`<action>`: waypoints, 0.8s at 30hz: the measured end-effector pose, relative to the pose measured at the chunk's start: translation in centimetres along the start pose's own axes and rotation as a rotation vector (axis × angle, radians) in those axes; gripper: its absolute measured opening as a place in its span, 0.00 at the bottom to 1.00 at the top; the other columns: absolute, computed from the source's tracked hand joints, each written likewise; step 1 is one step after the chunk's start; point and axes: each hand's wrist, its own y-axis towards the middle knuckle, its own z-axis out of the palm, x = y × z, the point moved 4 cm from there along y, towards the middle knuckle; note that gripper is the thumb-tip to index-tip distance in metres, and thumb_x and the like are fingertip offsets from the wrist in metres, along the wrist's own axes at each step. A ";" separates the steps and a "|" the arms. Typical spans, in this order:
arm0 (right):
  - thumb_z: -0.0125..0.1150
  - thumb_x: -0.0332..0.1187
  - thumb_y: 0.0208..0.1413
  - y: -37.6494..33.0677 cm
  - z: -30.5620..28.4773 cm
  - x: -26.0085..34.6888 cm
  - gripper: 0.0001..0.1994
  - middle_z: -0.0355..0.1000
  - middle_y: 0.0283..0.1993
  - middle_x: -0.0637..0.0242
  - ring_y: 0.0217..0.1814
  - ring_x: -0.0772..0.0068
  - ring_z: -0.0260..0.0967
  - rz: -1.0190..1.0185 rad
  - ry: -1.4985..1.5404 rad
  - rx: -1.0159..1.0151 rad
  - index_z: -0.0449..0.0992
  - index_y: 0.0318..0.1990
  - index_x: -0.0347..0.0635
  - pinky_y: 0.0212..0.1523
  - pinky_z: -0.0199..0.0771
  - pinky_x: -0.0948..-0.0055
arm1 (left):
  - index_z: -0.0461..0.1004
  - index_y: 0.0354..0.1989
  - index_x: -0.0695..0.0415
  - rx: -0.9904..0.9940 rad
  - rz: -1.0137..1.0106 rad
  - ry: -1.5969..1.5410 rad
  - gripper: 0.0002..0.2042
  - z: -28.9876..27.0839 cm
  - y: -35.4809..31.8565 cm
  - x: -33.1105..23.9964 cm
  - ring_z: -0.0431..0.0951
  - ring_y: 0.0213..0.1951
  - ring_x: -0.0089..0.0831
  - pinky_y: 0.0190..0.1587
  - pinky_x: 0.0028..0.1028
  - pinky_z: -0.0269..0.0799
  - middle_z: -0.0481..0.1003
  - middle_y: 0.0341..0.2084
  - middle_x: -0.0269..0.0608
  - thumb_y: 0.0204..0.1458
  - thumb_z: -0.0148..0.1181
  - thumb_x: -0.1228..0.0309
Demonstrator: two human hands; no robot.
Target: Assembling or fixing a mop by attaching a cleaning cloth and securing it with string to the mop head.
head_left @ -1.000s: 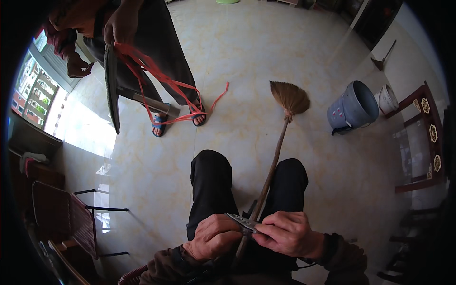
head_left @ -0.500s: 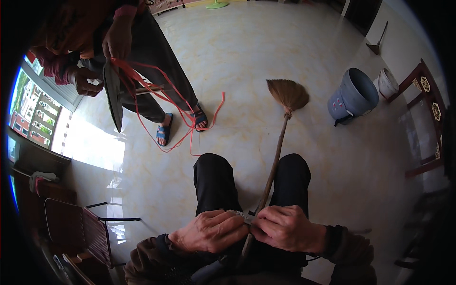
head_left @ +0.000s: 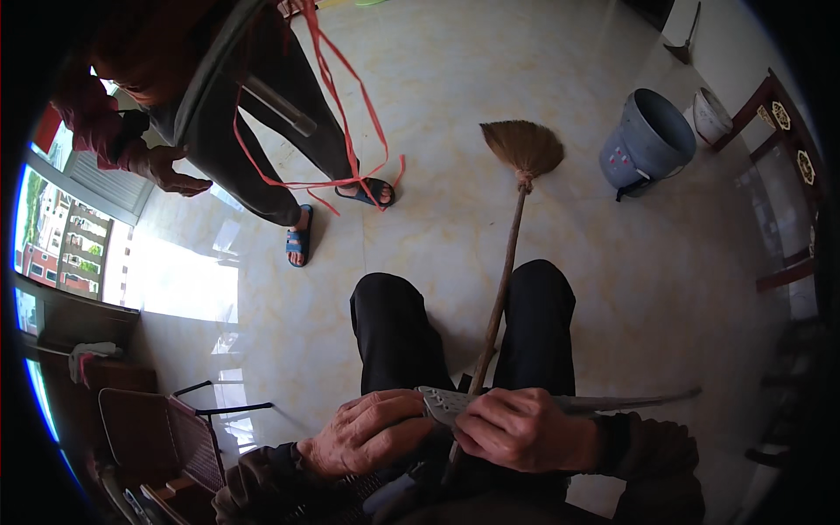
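My right hand is closed around a flat grey strip. Small holes dot the strip's broad left end, and its long narrow tail reaches out past the right wrist. Beside that holed end my left hand has its fingers curled in, gripping its edge. A broom slants between my knees, its brown bristles on the floor ahead. Its wooden handle passes under the strip and both hands, partly hidden there. What the left fingertips press on is partly covered.
At the far left stands a person in blue sandals, with red ribbons and a large curved dark object. A grey bucket and a white pail stand ahead right. A brown chair is at my left.
More of the grey strip now shows, its tail stretching right. My left hand has shifted slightly left. The person has raised the dark object and the ribbons, lowering one open hand.
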 end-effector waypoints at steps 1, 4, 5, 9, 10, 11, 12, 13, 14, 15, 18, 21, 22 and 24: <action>0.72 0.29 0.40 -0.1 0.0 -0.1 0.09 0.69 0.27 0.72 0.27 0.77 0.73 0.009 -0.002 0.007 0.77 0.29 0.42 0.23 0.74 0.77 | 0.75 0.44 0.61 0.059 -0.001 -0.013 0.19 0.2 -0.5 0.2 0.79 0.44 0.41 0.43 0.35 0.80 0.73 0.41 0.47 0.40 0.69 0.79; 0.72 0.29 0.39 -0.1 -0.1 -0.7 0.09 0.69 0.27 0.72 0.27 0.77 0.72 0.023 -0.005 0.024 0.77 0.29 0.42 0.22 0.74 0.78 | 0.75 0.44 0.62 -0.019 -0.066 -0.058 0.19 1.9 -1.6 0.0 0.79 0.42 0.40 0.43 0.34 0.79 0.75 0.38 0.45 0.39 0.68 0.80; 0.72 0.29 0.39 0.0 -0.2 -0.6 0.09 0.69 0.27 0.72 0.27 0.77 0.72 0.023 0.000 0.026 0.77 0.29 0.42 0.22 0.74 0.78 | 0.75 0.44 0.62 -0.016 -0.072 -0.052 0.19 1.9 -1.6 0.0 0.79 0.41 0.40 0.42 0.34 0.78 0.75 0.38 0.45 0.40 0.68 0.81; 0.72 0.28 0.39 0.2 -0.3 -0.8 0.09 0.69 0.27 0.72 0.26 0.77 0.72 0.031 0.015 0.029 0.77 0.29 0.41 0.23 0.73 0.78 | 0.76 0.42 0.62 -0.047 -0.115 -0.057 0.17 2.3 -1.8 0.4 0.79 0.38 0.40 0.40 0.33 0.77 0.76 0.38 0.45 0.40 0.68 0.81; 0.72 0.28 0.39 0.2 -0.2 -0.8 0.09 0.69 0.27 0.72 0.26 0.77 0.72 0.026 0.020 0.027 0.77 0.29 0.41 0.23 0.73 0.78 | 0.76 0.41 0.62 -0.063 -0.132 -0.059 0.17 2.5 -2.1 0.4 0.79 0.38 0.40 0.39 0.33 0.77 0.76 0.38 0.45 0.40 0.68 0.81; 0.72 0.28 0.39 0.3 -0.2 -0.7 0.09 0.69 0.27 0.72 0.26 0.77 0.72 0.022 0.026 0.026 0.77 0.29 0.41 0.23 0.73 0.77 | 0.76 0.41 0.61 -0.073 -0.154 -0.065 0.16 2.6 -2.1 0.3 0.79 0.37 0.40 0.38 0.33 0.77 0.76 0.38 0.45 0.40 0.68 0.82; 0.72 0.28 0.39 0.2 -0.2 -0.7 0.09 0.69 0.27 0.72 0.26 0.77 0.72 0.020 0.027 0.023 0.77 0.29 0.41 0.23 0.73 0.77 | 0.76 0.40 0.61 -0.083 -0.171 -0.073 0.16 2.6 -2.0 0.3 0.79 0.37 0.39 0.38 0.33 0.77 0.76 0.38 0.45 0.40 0.68 0.82; 0.72 0.28 0.39 0.2 -0.2 -0.7 0.09 0.69 0.27 0.72 0.26 0.76 0.72 0.022 0.028 0.028 0.77 0.29 0.41 0.23 0.74 0.77 | 0.76 0.39 0.61 -0.092 -0.189 -0.081 0.15 2.7 -2.0 0.3 0.79 0.37 0.39 0.37 0.33 0.76 0.76 0.38 0.44 0.40 0.68 0.82; 0.72 0.28 0.39 0.2 -0.2 -0.6 0.09 0.69 0.27 0.72 0.26 0.76 0.72 0.025 0.028 0.033 0.77 0.29 0.41 0.23 0.74 0.77 | 0.76 0.39 0.61 -0.087 -0.186 -0.087 0.15 2.7 -2.0 0.3 0.79 0.37 0.39 0.37 0.33 0.76 0.76 0.37 0.44 0.41 0.68 0.82; 0.72 0.28 0.39 0.2 -0.2 -0.6 0.09 0.69 0.27 0.72 0.26 0.76 0.72 0.027 0.029 0.038 0.77 0.29 0.41 0.23 0.74 0.77 | 0.76 0.39 0.61 -0.083 -0.183 -0.092 0.14 2.7 -2.1 0.4 0.79 0.36 0.39 0.37 0.32 0.77 0.77 0.37 0.43 0.41 0.68 0.82; 0.71 0.27 0.38 0.2 -0.2 -0.7 0.09 0.69 0.27 0.72 0.26 0.76 0.72 0.024 0.046 0.022 0.77 0.29 0.41 0.23 0.74 0.77 | 0.76 0.38 0.61 -0.093 -0.148 -0.085 0.14 2.8 -2.0 0.4 0.80 0.35 0.39 0.36 0.32 0.77 0.77 0.35 0.43 0.41 0.68 0.82; 0.71 0.27 0.37 0.2 -0.3 -0.7 0.09 0.68 0.26 0.71 0.26 0.75 0.71 0.030 0.054 0.009 0.76 0.28 0.41 0.23 0.74 0.77 | 0.76 0.38 0.62 -0.116 -0.079 -0.039 0.15 2.8 -2.0 0.1 0.80 0.34 0.39 0.36 0.32 0.78 0.77 0.35 0.45 0.39 0.68 0.81; 0.71 0.27 0.37 0.2 -0.4 -0.7 0.10 0.68 0.26 0.71 0.25 0.75 0.71 0.037 0.055 -0.012 0.76 0.28 0.41 0.23 0.74 0.77 | 0.76 0.38 0.62 -0.122 -0.049 -0.021 0.15 2.8 -1.9 0.0 0.80 0.34 0.39 0.36 0.32 0.78 0.77 0.35 0.45 0.38 0.68 0.81; 0.71 0.27 0.37 0.2 -0.4 -0.9 0.10 0.68 0.26 0.71 0.25 0.75 0.71 0.051 0.055 -0.056 0.76 0.28 0.41 0.22 0.74 0.77 | 0.76 0.36 0.62 -0.138 -0.027 0.019 0.15 2.8 -1.6 -0.2 0.80 0.33 0.39 0.35 0.31 0.78 0.77 0.34 0.45 0.36 0.69 0.81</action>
